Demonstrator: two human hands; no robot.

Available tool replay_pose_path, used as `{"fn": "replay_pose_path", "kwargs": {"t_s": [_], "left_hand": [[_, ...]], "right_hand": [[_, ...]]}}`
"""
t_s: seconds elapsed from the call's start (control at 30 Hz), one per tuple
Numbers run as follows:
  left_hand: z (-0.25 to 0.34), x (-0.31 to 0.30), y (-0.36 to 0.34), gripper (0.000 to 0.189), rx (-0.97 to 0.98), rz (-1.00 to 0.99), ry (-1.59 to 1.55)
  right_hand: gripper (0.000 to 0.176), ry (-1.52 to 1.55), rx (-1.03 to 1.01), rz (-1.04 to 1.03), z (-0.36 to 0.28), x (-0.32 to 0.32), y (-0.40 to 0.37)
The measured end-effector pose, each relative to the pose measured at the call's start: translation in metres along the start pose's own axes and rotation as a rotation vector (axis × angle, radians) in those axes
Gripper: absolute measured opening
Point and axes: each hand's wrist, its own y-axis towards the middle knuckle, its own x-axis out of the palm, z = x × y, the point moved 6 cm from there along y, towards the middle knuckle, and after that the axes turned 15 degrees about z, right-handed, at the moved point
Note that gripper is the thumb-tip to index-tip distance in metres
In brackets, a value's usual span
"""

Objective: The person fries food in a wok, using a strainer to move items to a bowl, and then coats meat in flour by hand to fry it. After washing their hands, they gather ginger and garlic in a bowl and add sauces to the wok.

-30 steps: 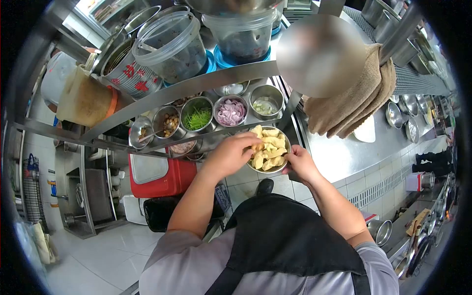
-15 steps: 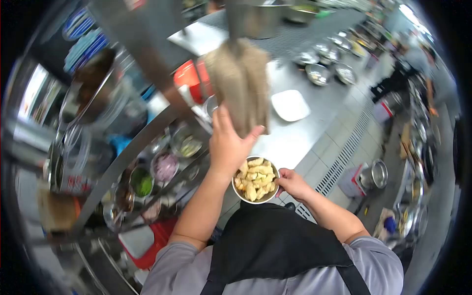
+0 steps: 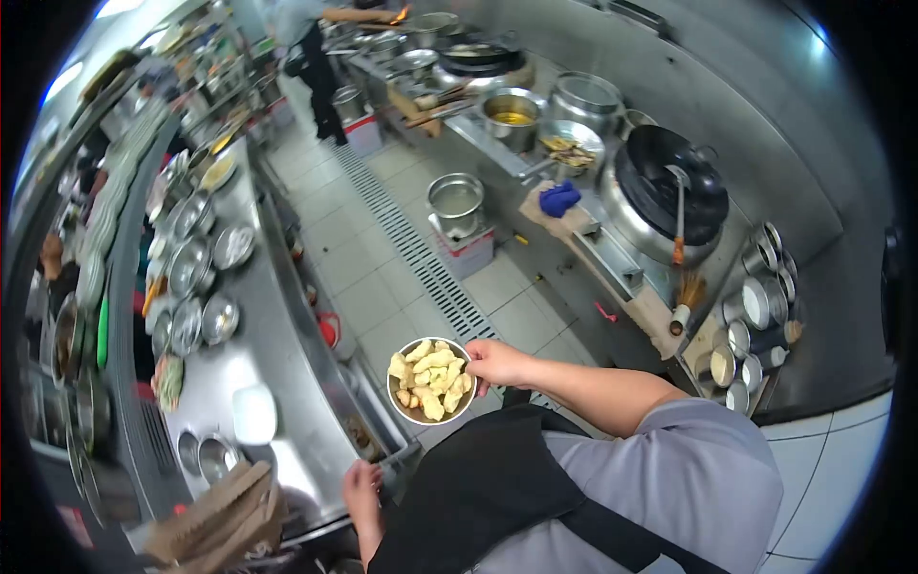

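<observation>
A metal bowl (image 3: 390, 387) of pale yellow, knobbly pieces that look like ginger (image 3: 435, 368) is held level in front of my apron. My right hand (image 3: 499, 365) grips its right rim, thumb on top and fingers wrapped beneath. Down beside the steel counter's (image 3: 311, 421) front edge hangs my left hand (image 3: 361, 490), fingers loosely bent, with nothing seen in it. A folded brown paper bag (image 3: 220, 521) lies at the counter's near end, apart from that hand.
On the counter are a white dish (image 3: 254, 414) and several metal bowls (image 3: 191, 268). Across the tiled aisle stand a pot on a box (image 3: 456, 196), a wok (image 3: 669, 182) with a ladle, and a blue cloth (image 3: 559, 198). A person (image 3: 304, 48) works farther along.
My left hand has let go of the brown bag and dropped beside the counter. The view has swung right toward the stoves. My right hand still holds the bowl.
</observation>
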Motion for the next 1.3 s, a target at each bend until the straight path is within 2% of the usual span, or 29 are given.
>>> {"fn": "replay_pose_path", "kwargs": {"t_s": [0.07,0.13,0.2,0.27,0.33,0.4,0.47,0.53,0.6,0.67,0.7,0.77,0.8,0.87,0.93,1.0,1.07,1.13,1.2,1.23,1.3], "left_hand": [[0.042,0.060,-0.010,0.032,0.173,-0.247,0.066],[0.092,0.131,-0.030,0.027,0.160,-0.388,-0.048],[0.108,0.199,-0.027,0.021,0.150,-0.522,0.000],[0.133,0.250,-0.033,0.018,0.258,-0.570,0.044],[0.149,0.287,-0.049,0.015,0.213,-0.614,0.086],[0.154,0.324,-0.053,0.013,0.247,-0.673,0.150],[0.158,0.358,-0.062,0.010,0.188,-0.733,0.097],[0.167,0.385,-0.072,0.008,0.150,-0.745,0.096],[0.170,0.413,-0.070,0.008,0.134,-0.771,0.013],[0.176,0.443,-0.068,0.009,0.125,-0.815,0.046],[0.181,0.458,-0.067,0.009,0.137,-0.837,0.071],[0.196,0.484,-0.075,0.010,0.160,-0.846,0.137],[0.198,0.498,-0.075,0.010,0.159,-0.849,0.149],[0.203,0.532,-0.075,0.011,0.193,-0.911,0.177],[0.203,0.566,-0.073,0.010,0.195,-0.997,0.204],[0.203,0.595,-0.079,0.009,0.166,-1.053,0.188],[0.205,0.622,-0.085,0.009,0.187,-1.104,0.206],[0.208,0.642,-0.094,0.010,0.215,-1.166,0.237],[0.210,0.654,-0.095,0.010,0.239,-1.115,0.290],[0.213,0.657,-0.101,0.012,0.271,-1.111,0.338],[0.211,0.667,-0.108,0.012,0.273,-1.127,0.309]], "right_hand": [[0.009,0.012,0.015,0.066,-0.012,-0.014,-0.009],[0.008,0.048,-0.009,0.094,-0.017,-0.043,-0.004],[0.008,-0.041,-0.060,0.136,-0.027,-0.077,0.001],[0.009,-0.026,-0.058,0.218,-0.035,-0.113,0.001],[0.008,-0.043,-0.126,0.253,-0.041,-0.147,0.003],[0.014,-0.037,-0.098,0.316,-0.043,-0.192,0.002],[0.023,-0.683,-0.420,0.702,-0.073,-0.253,-0.021],[0.029,-0.970,-0.482,1.141,-0.095,-0.323,-0.052],[0.030,-1.352,-0.396,1.548,-0.077,-0.385,-0.081],[0.033,-1.346,0.021,1.631,-0.029,-0.441,-0.093],[0.033,-1.348,0.053,1.646,-0.010,-0.466,-0.095],[0.036,-0.714,0.579,1.423,0.050,-0.512,-0.104],[0.036,-0.706,0.591,1.421,0.063,-0.523,-0.114],[0.038,-0.667,0.250,1.475,0.056,-0.536,-0.130],[0.045,-0.029,0.337,1.491,0.027,-0.527,-0.164],[0.052,0.473,0.095,1.595,0.020,-0.534,-0.204],[0.058,0.576,-0.015,1.701,0.001,-0.550,-0.245],[0.042,0.526,-0.046,1.843,-0.016,-0.565,-0.281],[0.021,0.304,0.055,1.876,-0.007,-0.599,-0.314],[0.006,0.315,0.075,1.922,-0.001,-0.615,-0.331],[0.005,0.289,0.129,1.989,0.032,-0.658,-0.358]]}}
